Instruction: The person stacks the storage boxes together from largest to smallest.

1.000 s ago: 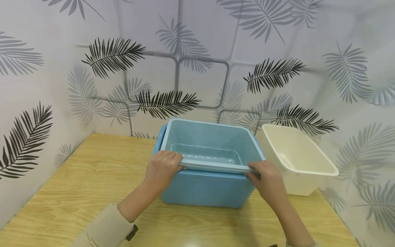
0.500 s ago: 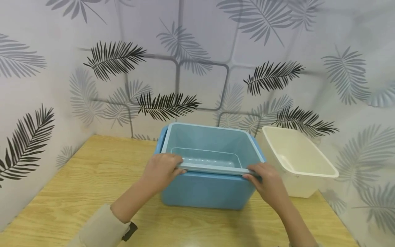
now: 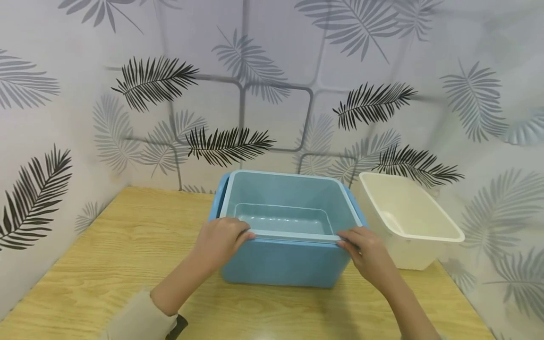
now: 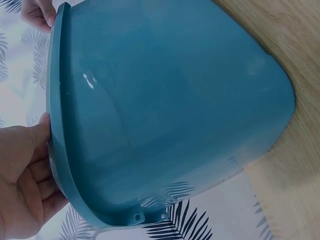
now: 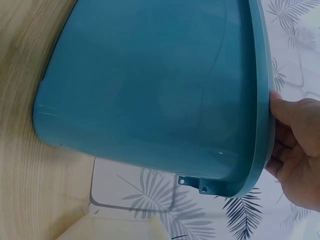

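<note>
A light-blue plastic bin (image 3: 284,188) sits nested inside a slightly bigger, deeper-blue bin (image 3: 280,263) on the table. My left hand (image 3: 222,240) grips the near rim at its left corner, fingers over the edge and thumb along the front. At the right corner my right hand (image 3: 366,246) pinches the same rim. In the left wrist view the outer bin's wall (image 4: 165,95) fills the middle, with the left hand (image 4: 22,177) at the rim. The right wrist view shows the right hand (image 5: 300,150) with its thumb against the rim. The inner bin's outside is mostly hidden.
A cream bin (image 3: 418,208), open at the top, stands just right of the blue pair. Under them lies a wood-grain table (image 3: 140,236). A wall (image 3: 280,113) with leaf-patterned covering closes off the back and both sides.
The near rim of the light-blue bin has come down onto the outer bin's rim, narrowing the gap between them. Both hands have lowered slightly with it, still holding on.
</note>
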Demonstrator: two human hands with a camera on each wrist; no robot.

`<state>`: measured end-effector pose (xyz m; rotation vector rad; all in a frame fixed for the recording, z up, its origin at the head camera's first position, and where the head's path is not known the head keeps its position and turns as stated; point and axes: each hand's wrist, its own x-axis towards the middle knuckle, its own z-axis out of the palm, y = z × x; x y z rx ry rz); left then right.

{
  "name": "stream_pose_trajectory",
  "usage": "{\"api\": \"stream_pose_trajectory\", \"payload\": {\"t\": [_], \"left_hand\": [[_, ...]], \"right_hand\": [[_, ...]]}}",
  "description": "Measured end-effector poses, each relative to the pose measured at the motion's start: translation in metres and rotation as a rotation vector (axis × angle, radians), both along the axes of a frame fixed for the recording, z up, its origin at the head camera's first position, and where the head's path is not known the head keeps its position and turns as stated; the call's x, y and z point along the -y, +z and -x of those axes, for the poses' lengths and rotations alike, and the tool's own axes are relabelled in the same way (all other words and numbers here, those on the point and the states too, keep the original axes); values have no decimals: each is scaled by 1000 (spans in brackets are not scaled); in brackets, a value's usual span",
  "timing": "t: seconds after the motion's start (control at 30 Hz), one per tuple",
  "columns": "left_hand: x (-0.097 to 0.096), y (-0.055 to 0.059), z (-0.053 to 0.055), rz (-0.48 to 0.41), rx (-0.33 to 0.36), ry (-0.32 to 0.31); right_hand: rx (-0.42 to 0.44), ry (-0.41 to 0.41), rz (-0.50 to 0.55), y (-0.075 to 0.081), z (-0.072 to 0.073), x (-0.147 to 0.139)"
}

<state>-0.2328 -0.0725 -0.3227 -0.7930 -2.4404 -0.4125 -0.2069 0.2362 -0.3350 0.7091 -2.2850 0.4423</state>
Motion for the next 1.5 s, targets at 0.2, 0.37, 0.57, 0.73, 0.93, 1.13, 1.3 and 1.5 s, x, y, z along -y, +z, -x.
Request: {"api": "stream_pose_trajectory", "payload": {"t": [0.2,0.37,0.57,0.73,0.93,1.13,1.3,1.5], "left_hand": [[0,-4,2,-24,-24,3],[0,-5,3,-29,-28,10],[-1,-6,3,-30,-49,11],[-1,-7,1,-22,-71,1],[-5,-10,-1,5,-131,-31],[-25,-21,-2,-19,-267,-117],[-52,-28,-4,-83,-395,-211],[-85,-29,-5,-88,-500,-247]], "right_hand": [[-25,3,11,-2,2,0],[-28,-11,14,-3,2,1],[-39,-17,17,-3,0,3],[-39,-17,20,-5,-1,3],[-33,-17,45,-6,-3,1],[-91,-66,92,-8,-6,-11],[-168,-87,132,-11,-8,-26],[-179,-188,175,-19,-15,-46]]}}
